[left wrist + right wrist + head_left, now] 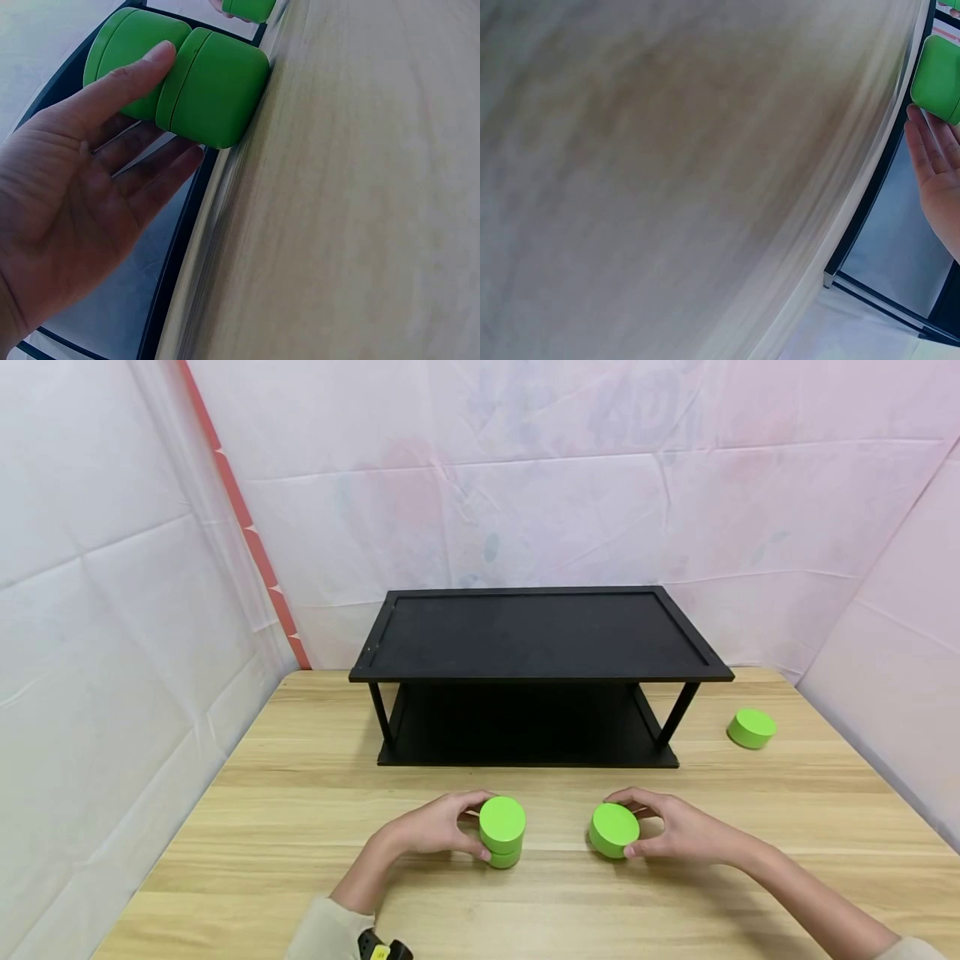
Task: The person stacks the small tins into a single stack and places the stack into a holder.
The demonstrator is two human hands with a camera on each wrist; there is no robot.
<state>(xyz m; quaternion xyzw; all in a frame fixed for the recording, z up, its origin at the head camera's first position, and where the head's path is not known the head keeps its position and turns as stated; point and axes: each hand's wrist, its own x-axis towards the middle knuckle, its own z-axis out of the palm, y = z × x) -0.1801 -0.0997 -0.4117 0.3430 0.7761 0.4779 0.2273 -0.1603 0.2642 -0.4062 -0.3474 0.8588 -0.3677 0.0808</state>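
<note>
Two green round lidded boxes stand stacked in front of the black rack, the upper box (502, 817) on the lower box (505, 860). My left hand (441, 825) holds the stack from its left side, fingers behind and thumb in front. In the left wrist view, the thumb (142, 71) lies across the upper box, its tip near the seam with the lower one. To the right, my right hand (678, 828) grips another green round box (613, 828) between thumb and fingers, close over the wooden table. Only part of that box (937, 79) shows in the right wrist view.
A black two-tier rack (525, 635) stands at the back middle of the wooden table (285, 793). One more green round box (752, 728) sits right of the rack. White sheeting (562, 518) hangs behind and on both sides.
</note>
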